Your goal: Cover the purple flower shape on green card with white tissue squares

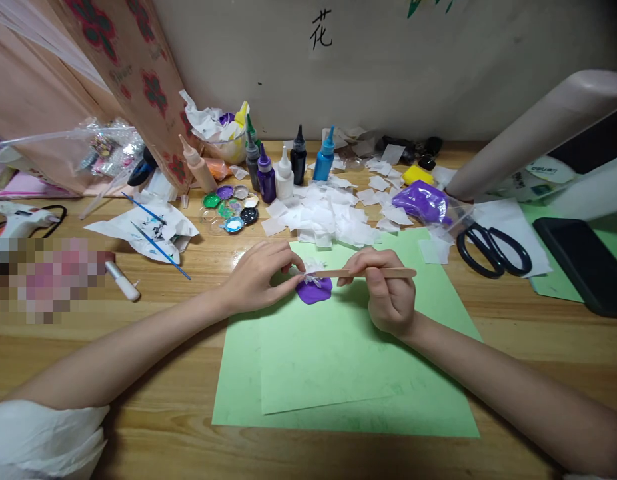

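As seen in the head view, the work centres on a purple clay disc (pixel 314 292) that lies flat on the upper part of a green sheet (pixel 338 373), which in turn lies on the wooden worktop (pixel 513 320). The left hand (pixel 256 277) reaches in from the left; its fingers (pixel 294 268) are drawn narrow, pinching a white paper piece (pixel 313 267) at the upper edge of the disc. The right hand (pixel 388 300) is closed around a wooden stick (pixel 383 273), held nearly level, with its left end at the white paper piece, just above the disc. Whether the end presses into the clay cannot be told. Progress, as a judgement: the disc is formed and placed, and a small cluster of white paper sits on its upper edge, while most of the purple surface shows bare, so the covering appears to be at an early stage. A large heap of white paper squares (pixel 328 217) lies behind the green sheet, near the hands and apparently unused. A row of paint bottles (pixel 283 175) stands behind the heap, with open paint pots (pixel 232 207) just to the left of it. A bag of purple clay (pixel 422 200) and black scissors (pixel 493 250) lie to the right, well apart from both hands. Two thin brushes (pixel 156 243) rest on stained paper to the left.
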`<state>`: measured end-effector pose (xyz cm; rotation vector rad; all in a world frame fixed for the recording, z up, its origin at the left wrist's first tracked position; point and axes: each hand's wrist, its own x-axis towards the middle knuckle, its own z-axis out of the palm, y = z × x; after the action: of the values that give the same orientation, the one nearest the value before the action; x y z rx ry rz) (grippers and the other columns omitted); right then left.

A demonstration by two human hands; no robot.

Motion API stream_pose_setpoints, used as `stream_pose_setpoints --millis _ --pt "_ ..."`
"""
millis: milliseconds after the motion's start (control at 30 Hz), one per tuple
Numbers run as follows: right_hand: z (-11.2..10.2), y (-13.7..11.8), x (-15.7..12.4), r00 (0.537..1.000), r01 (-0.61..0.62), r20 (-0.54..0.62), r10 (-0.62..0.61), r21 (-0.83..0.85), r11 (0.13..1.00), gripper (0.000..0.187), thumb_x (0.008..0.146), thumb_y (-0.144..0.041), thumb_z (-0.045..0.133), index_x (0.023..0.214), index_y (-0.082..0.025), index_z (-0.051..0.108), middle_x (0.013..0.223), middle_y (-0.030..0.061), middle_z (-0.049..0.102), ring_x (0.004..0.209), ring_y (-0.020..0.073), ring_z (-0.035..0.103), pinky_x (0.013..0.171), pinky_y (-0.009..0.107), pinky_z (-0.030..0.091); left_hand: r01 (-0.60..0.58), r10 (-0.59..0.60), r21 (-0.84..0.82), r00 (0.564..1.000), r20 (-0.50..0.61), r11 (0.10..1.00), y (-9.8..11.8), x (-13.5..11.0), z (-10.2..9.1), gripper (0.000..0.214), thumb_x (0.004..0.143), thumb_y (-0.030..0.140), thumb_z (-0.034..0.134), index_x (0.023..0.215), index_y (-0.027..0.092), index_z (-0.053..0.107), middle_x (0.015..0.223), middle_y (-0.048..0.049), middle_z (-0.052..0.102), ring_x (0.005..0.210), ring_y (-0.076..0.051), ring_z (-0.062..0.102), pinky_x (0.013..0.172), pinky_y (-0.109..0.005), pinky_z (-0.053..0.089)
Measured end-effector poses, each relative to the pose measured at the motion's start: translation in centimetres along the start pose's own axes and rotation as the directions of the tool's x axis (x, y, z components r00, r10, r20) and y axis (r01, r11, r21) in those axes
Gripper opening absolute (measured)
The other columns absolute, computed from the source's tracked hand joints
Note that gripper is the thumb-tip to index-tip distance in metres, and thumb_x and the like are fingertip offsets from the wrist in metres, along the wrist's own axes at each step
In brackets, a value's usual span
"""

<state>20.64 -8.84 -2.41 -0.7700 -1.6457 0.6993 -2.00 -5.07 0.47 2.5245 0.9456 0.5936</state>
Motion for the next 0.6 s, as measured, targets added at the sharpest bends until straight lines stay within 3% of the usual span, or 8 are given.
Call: stream_pose_setpoints --millis 233,467,600 --pt "0.21 -0.1 0.25 0.997 0.072 0.006 -0.071 -0.043 0.996 0.017 0.096 -0.022 0.039 0.095 -0.021 0.056 0.075 0.0022 0.06 0.067 0.0169 0.061 0.062 0.035 0.05 -0.032 0.033 0.027 0.999 -0.031 0.999 -0.25 -0.07 0.39 0.015 0.09 0.028 0.053 0.087 0.019 0.064 0.071 -0.0008 0.059 0.068 -0.014 0.053 0.064 -0.027 0.035" --pt "0.1 -0.73 0.43 0.969 0.24 -0.043 -0.244 -0.071 0.968 0.019 0.095 -0.026 0.04 0.09 -0.022 0.058 0.068 0.0038 0.063 0.064 0.0193 0.061 0.057 0.035 0.048 -0.02 0.022 0.062 0.999 -0.031 0.998 -0.16 0.0 0.5 0.01 0.086 0.024 0.055 0.083 0.019 0.063 0.071 -0.0001 0.06 0.065 -0.012 0.053 0.064 -0.028 0.035" --pt "0.21 -0.59 0.66 0.978 0.152 -0.145 -0.152 -0.014 0.988 0.018 0.096 -0.027 0.041 0.09 -0.023 0.058 0.067 0.0014 0.061 0.061 0.0179 0.061 0.059 0.035 0.049 0.004 -0.003 0.037 1.0 -0.022 0.999 0.04 -0.09 0.26 0.015 0.088 0.029 0.051 0.09 0.018 0.061 0.076 -0.0018 0.06 0.07 -0.014 0.054 0.066 -0.029 0.037"
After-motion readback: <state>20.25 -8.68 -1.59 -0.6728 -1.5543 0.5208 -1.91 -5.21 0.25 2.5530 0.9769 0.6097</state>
